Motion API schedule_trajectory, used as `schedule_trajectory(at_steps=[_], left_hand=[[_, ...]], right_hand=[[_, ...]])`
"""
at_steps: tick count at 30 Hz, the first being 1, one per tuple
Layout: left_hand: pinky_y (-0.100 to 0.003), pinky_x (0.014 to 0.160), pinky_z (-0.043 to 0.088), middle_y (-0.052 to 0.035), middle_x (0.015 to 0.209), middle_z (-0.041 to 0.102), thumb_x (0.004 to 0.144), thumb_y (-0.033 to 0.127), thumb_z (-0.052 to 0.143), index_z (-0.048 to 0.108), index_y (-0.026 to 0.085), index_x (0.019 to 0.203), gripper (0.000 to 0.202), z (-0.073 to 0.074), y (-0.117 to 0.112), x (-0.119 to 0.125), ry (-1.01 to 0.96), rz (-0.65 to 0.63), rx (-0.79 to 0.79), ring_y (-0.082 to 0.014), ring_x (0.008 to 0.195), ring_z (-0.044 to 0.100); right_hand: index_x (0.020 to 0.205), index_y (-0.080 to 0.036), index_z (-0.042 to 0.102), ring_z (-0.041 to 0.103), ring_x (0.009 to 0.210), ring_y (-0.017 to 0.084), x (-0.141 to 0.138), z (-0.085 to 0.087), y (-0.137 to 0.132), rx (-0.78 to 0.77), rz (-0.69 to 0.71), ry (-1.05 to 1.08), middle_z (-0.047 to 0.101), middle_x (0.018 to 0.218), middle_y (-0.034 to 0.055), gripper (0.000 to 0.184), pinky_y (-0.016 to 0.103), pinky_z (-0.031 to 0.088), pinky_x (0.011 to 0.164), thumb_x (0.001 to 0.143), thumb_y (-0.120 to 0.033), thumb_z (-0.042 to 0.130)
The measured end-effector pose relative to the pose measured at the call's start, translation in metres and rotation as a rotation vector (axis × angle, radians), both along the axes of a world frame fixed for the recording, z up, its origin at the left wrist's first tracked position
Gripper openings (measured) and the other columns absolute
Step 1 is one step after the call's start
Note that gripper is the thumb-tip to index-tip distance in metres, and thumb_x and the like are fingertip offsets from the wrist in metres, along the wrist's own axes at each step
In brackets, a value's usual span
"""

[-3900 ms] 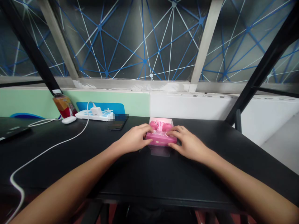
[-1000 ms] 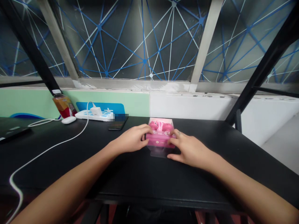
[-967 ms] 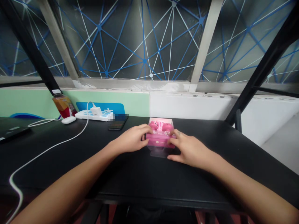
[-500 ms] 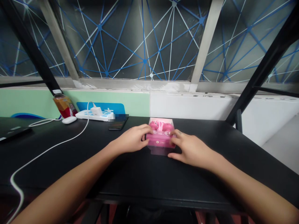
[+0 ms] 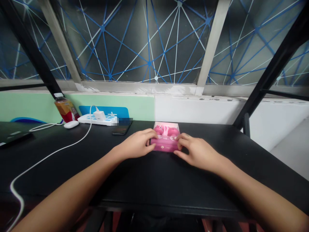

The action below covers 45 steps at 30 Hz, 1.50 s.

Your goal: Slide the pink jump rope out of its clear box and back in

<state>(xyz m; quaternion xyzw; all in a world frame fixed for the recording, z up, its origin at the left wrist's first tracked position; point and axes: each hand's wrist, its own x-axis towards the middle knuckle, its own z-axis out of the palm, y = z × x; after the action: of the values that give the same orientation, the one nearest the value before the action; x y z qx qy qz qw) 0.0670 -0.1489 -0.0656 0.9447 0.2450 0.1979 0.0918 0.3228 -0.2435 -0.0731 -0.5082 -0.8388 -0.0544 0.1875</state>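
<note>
A pink box [image 5: 165, 148] stands on the black desk, its pink front facing me and small white print on it. Through its top show rounded pink items [image 5: 172, 131] with a pale cord or strap between them; I cannot tell what they are. My left hand [image 5: 138, 143] holds the box's left front corner, fingers on the top edge and thumb low at the front. My right hand [image 5: 193, 149] grips the right front corner, fingers bent against the side and thumb near the bottom front edge.
Left of the box lies a dark phone [image 5: 122, 126]. Behind it sit a white power strip [image 5: 106, 121] with a plugged charger [image 5: 99, 115], a white mouse [image 5: 71, 124] and a drink bottle [image 5: 66, 108]. A white cable [image 5: 60, 149] crosses the desk's left side; windows rise behind.
A clear flap that stuck out at the box's lower front no longer shows. My right thumb has moved up to the front edge, and my left thumb has shifted slightly inward.
</note>
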Motion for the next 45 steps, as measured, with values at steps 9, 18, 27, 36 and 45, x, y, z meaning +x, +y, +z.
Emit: schedule_trajectory(at_steps=[9, 18, 27, 36, 45], left_hand=[[-0.029, 0.075, 0.049, -0.005, 0.112, 0.062, 0.092, 0.025, 0.052, 0.063, 0.021, 0.106, 0.018, 0.0032, -0.0052, -0.0013, -0.006, -0.04, 0.024, -0.0138, 0.078, 0.06], [-0.028, 0.075, 0.049, -0.0052, 0.113, 0.061, 0.092, 0.028, 0.054, 0.063, 0.021, 0.106, 0.019, 0.0057, -0.0067, -0.0019, 0.017, -0.038, 0.022, -0.0131, 0.077, 0.058], [-0.028, 0.078, 0.049, -0.0045, 0.11, 0.061, 0.09, 0.029, 0.057, 0.065, 0.021, 0.104, 0.018, 0.0052, -0.0057, 0.0004, 0.01, -0.034, 0.051, -0.0159, 0.087, 0.059], [-0.026, 0.077, 0.049, -0.0035, 0.112, 0.06, 0.091, 0.025, 0.055, 0.066, 0.022, 0.099, 0.014, 0.002, -0.0049, 0.0015, 0.014, -0.054, 0.073, -0.0136, 0.085, 0.06], [-0.027, 0.081, 0.049, -0.0033, 0.12, 0.06, 0.09, 0.024, 0.056, 0.068, 0.022, 0.098, 0.014, 0.0012, -0.0029, -0.0003, 0.029, -0.077, 0.096, -0.0147, 0.091, 0.063]], right_hand=[[0.086, -0.021, 0.057, 0.059, 0.066, 0.015, -0.0013, -0.0028, 0.0039, 0.032, -0.008, 0.031, 0.061, 0.09, 0.0022, 0.009, 0.03, 0.045, 0.06, 0.09, -0.026, 0.051], [0.098, -0.023, 0.06, 0.062, 0.072, 0.016, -0.0001, -0.0064, 0.0052, 0.047, -0.011, 0.008, 0.062, 0.097, 0.0027, 0.013, 0.031, 0.047, 0.064, 0.091, -0.024, 0.049], [0.092, -0.023, 0.062, 0.06, 0.069, 0.014, -0.0016, -0.0066, 0.0043, 0.071, 0.003, 0.01, 0.062, 0.092, 0.0018, 0.014, 0.028, 0.043, 0.061, 0.092, -0.025, 0.048], [0.097, -0.025, 0.065, 0.059, 0.069, 0.014, 0.0001, -0.0081, 0.0063, 0.108, 0.03, -0.024, 0.062, 0.094, 0.0023, 0.019, 0.027, 0.037, 0.056, 0.094, -0.026, 0.046], [0.091, -0.023, 0.065, 0.058, 0.067, 0.013, 0.0007, -0.0067, 0.0046, 0.083, 0.049, -0.043, 0.061, 0.094, 0.0018, 0.019, 0.028, 0.037, 0.056, 0.094, -0.025, 0.047]])
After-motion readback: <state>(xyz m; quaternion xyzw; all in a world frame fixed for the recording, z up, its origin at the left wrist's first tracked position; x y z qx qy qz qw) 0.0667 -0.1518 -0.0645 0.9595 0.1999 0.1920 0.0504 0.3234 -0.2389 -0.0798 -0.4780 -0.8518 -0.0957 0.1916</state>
